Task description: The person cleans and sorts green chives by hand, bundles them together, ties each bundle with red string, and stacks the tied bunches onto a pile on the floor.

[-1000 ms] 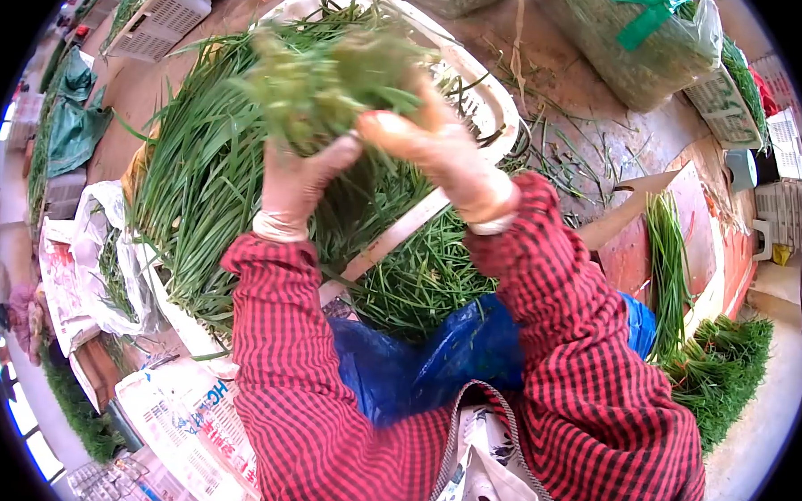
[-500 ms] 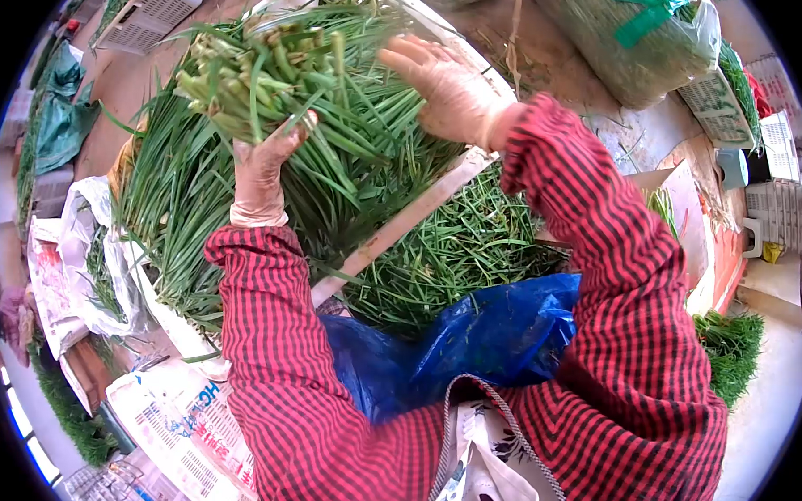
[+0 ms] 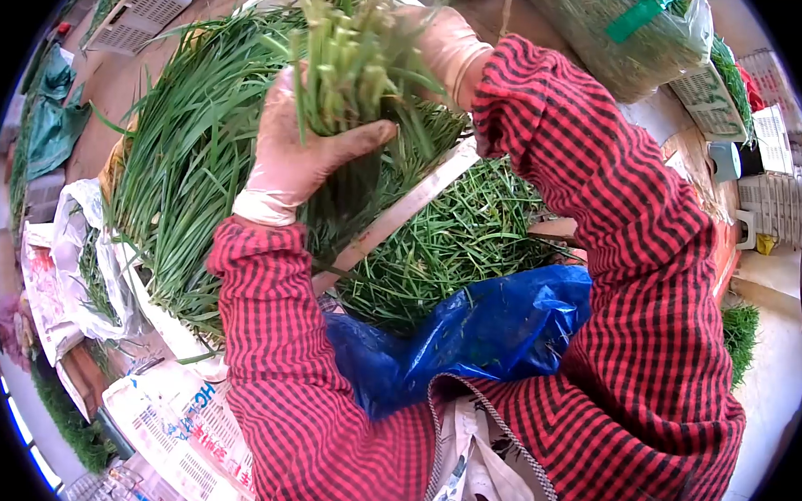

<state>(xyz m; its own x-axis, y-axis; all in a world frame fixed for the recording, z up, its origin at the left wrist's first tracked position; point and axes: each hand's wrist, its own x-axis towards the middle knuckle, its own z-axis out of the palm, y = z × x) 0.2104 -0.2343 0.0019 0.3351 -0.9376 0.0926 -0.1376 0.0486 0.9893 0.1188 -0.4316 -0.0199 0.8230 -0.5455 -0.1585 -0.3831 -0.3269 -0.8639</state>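
Note:
A bunch of garlic chives (image 3: 351, 69) stands raised above the pile, its cut pale-green stalk ends turned up toward me. My left hand (image 3: 298, 156), in a thin glove, is closed around its lower near side, thumb stretched across the front. Gloved too, my right hand (image 3: 441, 51) is at the bunch's far right side. Its fingers are blurred and partly hidden behind the stalks, so their grip cannot be made out. Underneath lies a big heap of long chives (image 3: 186, 143) in a white-rimmed container (image 3: 149, 280).
A pale bar (image 3: 403, 210) separates the heap from loose trimmed leaves (image 3: 455, 239). Blue plastic (image 3: 496, 326) drapes close to my body. A plastic-wrapped bale (image 3: 620, 45) stands at upper right, a white crate (image 3: 143, 11) at upper left, and a printed sack (image 3: 178, 429) at lower left.
The bunch has shifted right and turned more upright in my left hand. My right hand has moved up and in from open space to the bunch's side.

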